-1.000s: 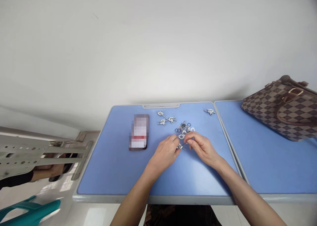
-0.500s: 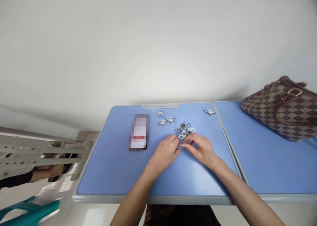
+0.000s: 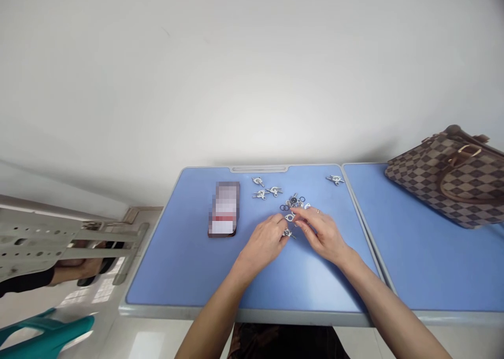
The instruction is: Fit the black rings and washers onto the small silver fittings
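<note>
My left hand (image 3: pixel 263 242) rests on the blue table (image 3: pixel 185 264), its fingertips pinched on a small silver metal fitting (image 3: pixel 287 233). My right hand (image 3: pixel 321 231) lies just to its right, with fingers stretched toward a heap of small metal brackets and black rings (image 3: pixel 294 203). The fingertips touch the near edge of that heap by a flat silver bracket (image 3: pixel 290 217); whether they hold anything is hidden.
A phone-like flat object (image 3: pixel 224 208) lies left of the heap. Three assembled fittings (image 3: pixel 266 188) sit near the far edge, another (image 3: pixel 334 179) at the far right corner. A checkered brown handbag (image 3: pixel 452 175) stands on the adjoining table. Someone's arm (image 3: pixel 59 272) shows at left.
My right hand has moved away from the left hand's fitting and up toward the heap of parts. The left hand has stayed in place.
</note>
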{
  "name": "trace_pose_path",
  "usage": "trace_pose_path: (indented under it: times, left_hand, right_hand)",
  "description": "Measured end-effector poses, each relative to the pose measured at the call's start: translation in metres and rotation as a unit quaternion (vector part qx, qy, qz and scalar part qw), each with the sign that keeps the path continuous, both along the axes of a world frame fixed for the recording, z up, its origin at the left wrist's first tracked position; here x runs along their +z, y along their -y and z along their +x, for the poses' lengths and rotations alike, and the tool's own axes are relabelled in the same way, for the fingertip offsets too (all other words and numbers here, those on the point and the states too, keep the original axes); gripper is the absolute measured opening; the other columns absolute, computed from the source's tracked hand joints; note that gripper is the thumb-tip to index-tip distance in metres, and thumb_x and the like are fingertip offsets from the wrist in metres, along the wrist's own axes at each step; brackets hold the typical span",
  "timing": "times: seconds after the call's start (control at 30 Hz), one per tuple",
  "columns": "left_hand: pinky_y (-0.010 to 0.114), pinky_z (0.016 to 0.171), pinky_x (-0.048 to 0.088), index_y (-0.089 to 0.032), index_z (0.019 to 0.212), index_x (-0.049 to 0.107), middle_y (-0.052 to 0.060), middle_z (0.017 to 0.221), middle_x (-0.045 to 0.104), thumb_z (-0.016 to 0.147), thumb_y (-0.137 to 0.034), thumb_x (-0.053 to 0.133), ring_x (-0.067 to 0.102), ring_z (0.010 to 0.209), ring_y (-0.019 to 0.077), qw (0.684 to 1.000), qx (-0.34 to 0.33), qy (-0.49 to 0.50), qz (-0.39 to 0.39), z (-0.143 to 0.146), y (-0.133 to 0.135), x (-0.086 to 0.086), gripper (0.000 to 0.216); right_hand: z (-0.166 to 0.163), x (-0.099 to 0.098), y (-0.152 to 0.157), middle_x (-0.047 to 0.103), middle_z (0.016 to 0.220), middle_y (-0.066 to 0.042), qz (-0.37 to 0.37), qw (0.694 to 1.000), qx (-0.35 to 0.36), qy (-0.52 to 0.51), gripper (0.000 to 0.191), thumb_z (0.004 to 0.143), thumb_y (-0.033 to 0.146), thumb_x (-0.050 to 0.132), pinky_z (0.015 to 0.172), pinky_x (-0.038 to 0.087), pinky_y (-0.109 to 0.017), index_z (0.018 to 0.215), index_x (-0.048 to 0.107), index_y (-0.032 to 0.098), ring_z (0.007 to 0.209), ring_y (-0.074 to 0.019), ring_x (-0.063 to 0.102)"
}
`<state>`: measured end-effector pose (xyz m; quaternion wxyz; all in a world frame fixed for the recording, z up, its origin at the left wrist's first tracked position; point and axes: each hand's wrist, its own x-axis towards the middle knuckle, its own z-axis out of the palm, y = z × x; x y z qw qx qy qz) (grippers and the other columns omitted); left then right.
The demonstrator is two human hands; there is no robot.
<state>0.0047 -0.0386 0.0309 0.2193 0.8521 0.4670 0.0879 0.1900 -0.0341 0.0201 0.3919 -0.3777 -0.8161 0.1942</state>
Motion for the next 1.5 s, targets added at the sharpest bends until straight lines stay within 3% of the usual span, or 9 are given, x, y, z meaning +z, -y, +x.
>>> trace_pose_path:
  times: [0.13, 0.5, 0.6, 0.73, 0.8, 1.1, 1.5]
  left_hand:
    - [0.032, 0.076, 0.047, -0.018, 0.088, 0.056, 0.004, 0.094, 0.057, 0.088, -0.016, 0.048, 0.056, 0.088, 0.019, 1.0, 0.004, 0.003, 0.002, 0.0, 0.0, -0.002, 0.008]
    - [0.032, 0.074, 0.048, -0.018, 0.093, 0.058, 0.005, 0.094, 0.057, 0.089, -0.017, 0.046, 0.057, 0.087, 0.0194, 1.0, 0.001, 0.01, -0.015, 0.0, -0.001, 0.001, 0.012]
    - [0.032, 0.075, 0.049, -0.018, 0.094, 0.057, 0.005, 0.096, 0.058, 0.089, -0.017, 0.047, 0.057, 0.088, 0.0194, 1.0, 0.001, 0.016, -0.017, 0.0, -0.001, 0.001, 0.012]
    - [0.031, 0.079, 0.048, -0.018, 0.099, 0.057, 0.005, 0.1, 0.059, 0.088, -0.015, 0.046, 0.057, 0.094, 0.0194, 0.999, -0.004, 0.026, -0.022, -0.001, -0.002, 0.001, 0.016]
    - [0.031, 0.082, 0.048, -0.019, 0.104, 0.056, 0.005, 0.102, 0.058, 0.088, -0.014, 0.047, 0.056, 0.096, 0.0196, 0.999, -0.004, 0.029, -0.021, -0.001, -0.002, 0.001, 0.019]
    - [0.03, 0.077, 0.047, -0.018, 0.103, 0.058, 0.004, 0.096, 0.057, 0.089, -0.017, 0.049, 0.056, 0.089, 0.0189, 0.999, 0.002, 0.024, -0.024, -0.002, 0.0, 0.0, 0.016]
    - [0.029, 0.076, 0.046, -0.019, 0.096, 0.057, 0.003, 0.099, 0.058, 0.088, -0.016, 0.052, 0.055, 0.093, 0.019, 0.998, -0.013, 0.06, -0.01, -0.003, -0.004, -0.002, 0.01]
  right_hand:
    - [-0.003, -0.004, -0.001, 0.068, 0.08, -0.004, 0.024, 0.998, -0.048, -0.011, 0.023, 0.092, 0.021, 0.052, 0.07, 0.05, -0.034, 0.113, 0.058, 0.023, 0.072, -0.0178, 0.063]
    - [-0.011, -0.005, 0.002, 0.065, 0.069, -0.003, 0.045, 0.996, -0.081, 0.0, 0.01, 0.09, 0.026, 0.056, 0.061, 0.049, -0.031, 0.096, 0.063, 0.022, 0.061, -0.0163, 0.059]
    - [-0.012, -0.006, 0.004, 0.068, 0.077, -0.005, 0.031, 0.997, -0.07, -0.007, 0.013, 0.091, 0.024, 0.053, 0.064, 0.051, -0.031, 0.1, 0.061, 0.022, 0.066, -0.017, 0.062]
    - [-0.008, -0.006, 0.005, 0.067, 0.103, -0.01, -0.006, 1.0, -0.001, -0.019, 0.033, 0.093, 0.018, 0.044, 0.078, 0.053, -0.036, 0.126, 0.049, 0.022, 0.09, -0.0197, 0.065]
    - [-0.006, -0.004, 0.005, 0.067, 0.103, -0.009, -0.007, 0.999, 0.025, -0.024, 0.037, 0.093, 0.016, 0.042, 0.08, 0.052, -0.037, 0.129, 0.047, 0.022, 0.093, -0.0197, 0.064]
    - [-0.011, -0.001, 0.004, 0.066, 0.076, -0.003, -0.008, 0.998, -0.022, -0.057, 0.01, 0.089, 0.019, 0.053, 0.061, 0.048, -0.029, 0.097, 0.06, 0.022, 0.064, -0.0157, 0.058]
    - [-0.008, -0.011, 0.003, 0.065, 0.082, -0.003, -0.032, 0.992, -0.047, -0.109, 0.012, 0.089, 0.018, 0.053, 0.064, 0.05, -0.028, 0.1, 0.058, 0.021, 0.067, -0.0136, 0.06]
